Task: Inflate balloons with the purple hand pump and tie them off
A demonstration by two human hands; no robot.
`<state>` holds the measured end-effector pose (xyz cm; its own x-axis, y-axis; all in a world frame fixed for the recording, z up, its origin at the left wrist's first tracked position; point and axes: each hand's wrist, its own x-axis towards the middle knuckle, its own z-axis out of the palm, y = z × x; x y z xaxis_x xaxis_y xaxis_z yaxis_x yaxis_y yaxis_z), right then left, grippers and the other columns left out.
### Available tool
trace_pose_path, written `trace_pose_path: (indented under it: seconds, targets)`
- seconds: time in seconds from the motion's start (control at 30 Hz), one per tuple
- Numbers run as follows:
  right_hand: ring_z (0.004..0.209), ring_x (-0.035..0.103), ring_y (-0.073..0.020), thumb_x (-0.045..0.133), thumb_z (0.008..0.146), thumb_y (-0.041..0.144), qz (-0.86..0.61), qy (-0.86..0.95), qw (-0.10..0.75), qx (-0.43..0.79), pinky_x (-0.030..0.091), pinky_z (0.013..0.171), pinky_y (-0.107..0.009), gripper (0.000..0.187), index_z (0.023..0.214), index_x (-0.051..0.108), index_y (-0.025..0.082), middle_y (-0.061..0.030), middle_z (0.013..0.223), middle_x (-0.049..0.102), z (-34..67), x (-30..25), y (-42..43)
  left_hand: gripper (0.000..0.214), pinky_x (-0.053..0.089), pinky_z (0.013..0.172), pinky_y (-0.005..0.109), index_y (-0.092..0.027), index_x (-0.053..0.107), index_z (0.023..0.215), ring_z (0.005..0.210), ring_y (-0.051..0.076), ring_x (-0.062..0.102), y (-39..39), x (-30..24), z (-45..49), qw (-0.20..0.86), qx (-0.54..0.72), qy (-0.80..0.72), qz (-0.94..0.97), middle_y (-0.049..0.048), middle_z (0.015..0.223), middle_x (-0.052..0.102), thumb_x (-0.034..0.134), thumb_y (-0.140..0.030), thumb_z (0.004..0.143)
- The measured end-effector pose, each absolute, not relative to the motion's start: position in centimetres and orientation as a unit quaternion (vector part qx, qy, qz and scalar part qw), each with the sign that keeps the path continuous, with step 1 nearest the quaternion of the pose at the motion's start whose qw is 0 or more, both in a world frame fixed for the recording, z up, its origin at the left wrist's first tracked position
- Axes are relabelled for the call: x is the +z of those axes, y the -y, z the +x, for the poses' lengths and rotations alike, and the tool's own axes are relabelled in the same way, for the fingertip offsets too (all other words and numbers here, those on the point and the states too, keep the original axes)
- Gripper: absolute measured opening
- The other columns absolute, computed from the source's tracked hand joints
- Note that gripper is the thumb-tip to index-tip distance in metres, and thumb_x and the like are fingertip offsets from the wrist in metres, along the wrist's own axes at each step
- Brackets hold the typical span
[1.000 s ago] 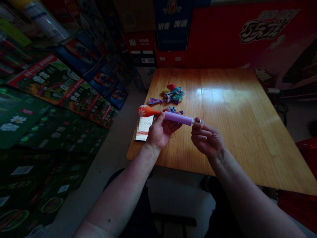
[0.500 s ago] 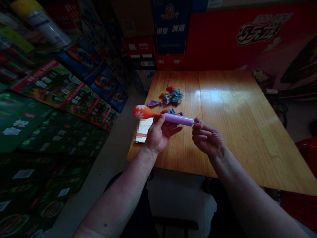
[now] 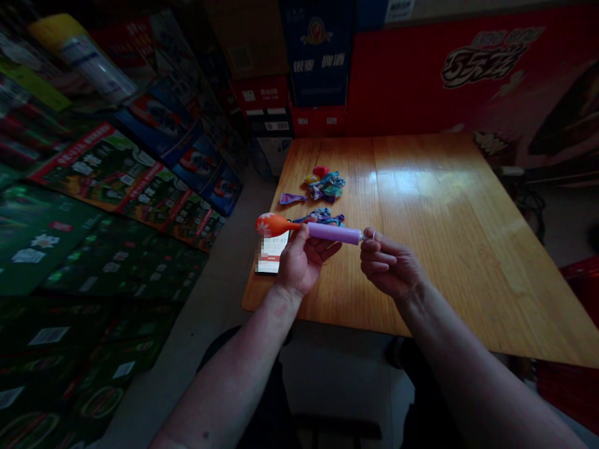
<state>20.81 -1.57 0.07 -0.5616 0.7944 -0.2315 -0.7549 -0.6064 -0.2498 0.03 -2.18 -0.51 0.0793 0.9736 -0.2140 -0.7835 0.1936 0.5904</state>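
Presently, head view: orange flower-printed balloon, partly filled, on lilac hand pump, above wooden table. Left hand pinching balloon neck and pump together; right hand pinching handle (seemingly pushed home). Step, apparently: inflation; another stroke calls for drawing handle back, neck held.

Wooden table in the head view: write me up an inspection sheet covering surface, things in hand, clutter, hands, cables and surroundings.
Surface: wooden table, light glare toward its far side.
Things in hand: purple pump; swollen orange balloon at its left end.
Clutter: crumpled balloons in two bunches, a separate purple balloon, and a lit phone, partly covered.
Hands: left hand holds the pump at the balloon end; right hand pinches the white handle.
Cables: dark loops beyond the table's right edge, possibly cables.
Surroundings: stacked boxes left, red printed panel behind.
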Motion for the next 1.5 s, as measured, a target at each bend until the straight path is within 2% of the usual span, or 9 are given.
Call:
trace_pose_path:
  seconds: [0.23,0.4,0.53,0.73,0.93,1.07,1.27,1.43,1.5]
  targets:
    - [0.043,0.034,0.0019,0.064,0.098,0.011,-0.185,0.086,0.433,0.878,0.039,0.044,-0.006,0.006,0.1,0.067,0.015,0.0054,0.073,0.064,21.4,0.7,1.0,0.023,0.057,0.107,0.055,-0.02,0.069,0.117,0.115,0.031,0.077,1.0,-0.3,0.2,0.714,0.621,-0.291,0.144,0.0138,0.113,0.081,0.06,-0.037,0.106]
    - [0.044,0.03,0.0011,0.058,0.099,0.01,-0.204,0.125,0.457,0.857,0.036,0.045,-0.006,0.012,0.099,0.067,0.017,0.0065,0.072,0.06,23.3,2.2,1.3,0.029,0.057,0.109,0.048,-0.021,0.07,0.123,0.118,0.029,0.076,1.1,0.4,-0.8,0.661,0.664,-0.31,0.157,0.0129,0.113,0.081,0.062,-0.043,0.105]
    - [0.043,0.026,0.0016,0.067,0.095,0.012,-0.174,0.128,0.442,0.871,0.037,0.044,-0.006,0.005,0.098,0.068,0.015,0.0055,0.072,0.063,22.0,1.2,1.7,0.028,0.057,0.106,0.053,-0.023,0.069,0.122,0.116,0.03,0.076,1.9,-0.4,0.0,0.709,0.62,-0.3,0.147,0.0125,0.118,0.08,0.065,-0.043,0.103]
    - [0.044,0.033,0.0009,0.068,0.096,0.014,-0.173,0.119,0.439,0.874,0.04,0.046,-0.007,0.005,0.1,0.067,0.015,0.0047,0.074,0.065,20.7,0.1,1.6,0.024,0.06,0.102,0.047,-0.021,0.069,0.12,0.11,0.026,0.078,2.0,-1.3,1.1,0.716,0.623,-0.282,0.145,0.0121,0.116,0.081,0.059,-0.038,0.107]
    - [0.046,0.037,0.0012,0.064,0.096,0.01,-0.209,0.092,0.44,0.868,0.04,0.047,-0.006,0.009,0.1,0.066,0.018,0.0065,0.073,0.064,22.3,1.2,1.3,0.023,0.056,0.107,0.05,-0.021,0.07,0.118,0.116,0.03,0.076,1.4,-0.3,0.5,0.703,0.628,-0.3,0.148,0.0128,0.116,0.08,0.065,-0.038,0.103]
    - [0.044,0.035,0.0022,0.06,0.096,0.007,-0.204,0.095,0.468,0.854,0.038,0.046,-0.005,0.013,0.1,0.066,0.017,0.0077,0.072,0.062,23.7,1.8,1.1,0.027,0.057,0.106,0.046,-0.021,0.069,0.12,0.113,0.028,0.077,1.3,0.5,-0.3,0.656,0.667,-0.309,0.171,0.0127,0.111,0.081,0.068,-0.039,0.101]
    - [0.048,0.045,0.0004,0.062,0.097,0.01,-0.21,0.051,0.443,0.87,0.045,0.049,-0.007,0.01,0.099,0.067,0.018,0.0049,0.077,0.069,21.1,0.3,1.5,0.025,0.058,0.105,0.052,-0.023,0.066,0.12,0.117,0.031,0.076,2.5,-0.1,0.7,0.698,0.632,-0.289,0.171,0.0132,0.119,0.08,0.067,-0.039,0.101]
    - [0.042,0.033,0.0017,0.059,0.099,0.009,-0.176,0.051,0.445,0.877,0.035,0.042,-0.005,0.011,0.101,0.066,0.017,0.007,0.072,0.064,20.2,-0.3,1.5,0.025,0.058,0.104,0.051,-0.022,0.065,0.121,0.115,0.03,0.077,2.3,-0.5,0.7,0.703,0.63,-0.276,0.179,0.0148,0.117,0.08,0.067,-0.038,0.102]
    - [0.041,0.031,0.0018,0.058,0.098,0.009,-0.182,0.041,0.441,0.878,0.034,0.041,-0.005,0.011,0.1,0.066,0.016,0.0069,0.071,0.063,20.4,0.1,1.4,0.025,0.058,0.105,0.051,-0.022,0.066,0.12,0.116,0.031,0.077,2.0,-0.6,0.4,0.704,0.629,-0.282,0.173,0.0147,0.117,0.081,0.068,-0.038,0.101]
